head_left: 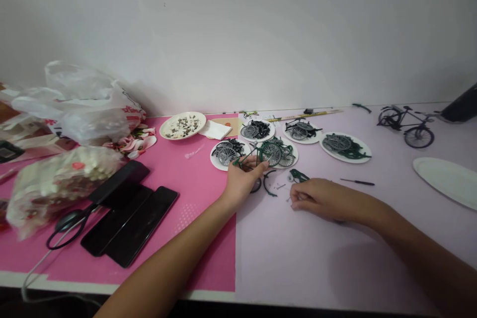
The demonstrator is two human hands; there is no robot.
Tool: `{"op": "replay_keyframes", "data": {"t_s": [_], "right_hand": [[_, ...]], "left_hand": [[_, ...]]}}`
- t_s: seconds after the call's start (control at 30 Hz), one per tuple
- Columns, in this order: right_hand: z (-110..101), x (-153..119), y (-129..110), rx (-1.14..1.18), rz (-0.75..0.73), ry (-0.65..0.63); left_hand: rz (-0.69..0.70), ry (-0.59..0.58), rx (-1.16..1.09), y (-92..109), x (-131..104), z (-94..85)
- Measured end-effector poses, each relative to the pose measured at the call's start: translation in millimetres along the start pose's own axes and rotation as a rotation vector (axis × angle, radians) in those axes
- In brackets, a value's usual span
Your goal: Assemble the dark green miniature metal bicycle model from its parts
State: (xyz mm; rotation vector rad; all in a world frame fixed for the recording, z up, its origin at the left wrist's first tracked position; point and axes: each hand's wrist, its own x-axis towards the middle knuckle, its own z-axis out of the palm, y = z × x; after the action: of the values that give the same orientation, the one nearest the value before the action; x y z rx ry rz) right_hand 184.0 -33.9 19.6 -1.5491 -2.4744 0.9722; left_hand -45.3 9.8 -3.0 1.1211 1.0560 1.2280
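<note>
My left hand (244, 176) is closed round a green toy bicycle frame (249, 160) with a wheel (271, 153) at its right end. On the lilac surface, my right hand (307, 196) has its fingers pinched together at a tiny pin (288, 199). Just behind that hand lies a dark green part (298, 175). Between the hands are a curved dark part (269, 184) and several tiny pieces. White plates of small bicycle parts, one with green pieces (367, 160), stand behind my hands.
An assembled toy bicycle (406, 124) stands at the back right, near an oval white plate (447, 181). A small screwdriver (357, 181) lies right of centre. Phones (141, 226), plastic bags (89, 104) and a plate of small bits (182, 125) are on the left.
</note>
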Motion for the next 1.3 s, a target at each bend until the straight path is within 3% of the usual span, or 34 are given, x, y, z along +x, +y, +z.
{"op": "replay_keyframes", "data": {"t_s": [0.27,0.5,0.73,0.9,1.1,1.3], "right_hand": [[-4,6,2,0.070,-0.009,0.250],[6,13,-5,0.235,-0.048,0.427],[14,23,5,0.179,-0.313,0.717],[20,27,4,0.241,-0.248,0.904],[27,29,3,0.282,-0.247,0.980],[28,32,5,0.247,-0.245,0.987]], "left_hand": [[0.045,-0.011,0.002,0,-2,2.2],[0.132,-0.062,0.082,-2,-6,4.3],[0.169,-0.075,0.094,-14,-7,6.2],[0.145,-0.097,0.079,-15,-10,9.5],[0.120,-0.036,0.107,-14,-14,13.0],[0.139,-0.062,0.141,-14,-14,13.8]]}}
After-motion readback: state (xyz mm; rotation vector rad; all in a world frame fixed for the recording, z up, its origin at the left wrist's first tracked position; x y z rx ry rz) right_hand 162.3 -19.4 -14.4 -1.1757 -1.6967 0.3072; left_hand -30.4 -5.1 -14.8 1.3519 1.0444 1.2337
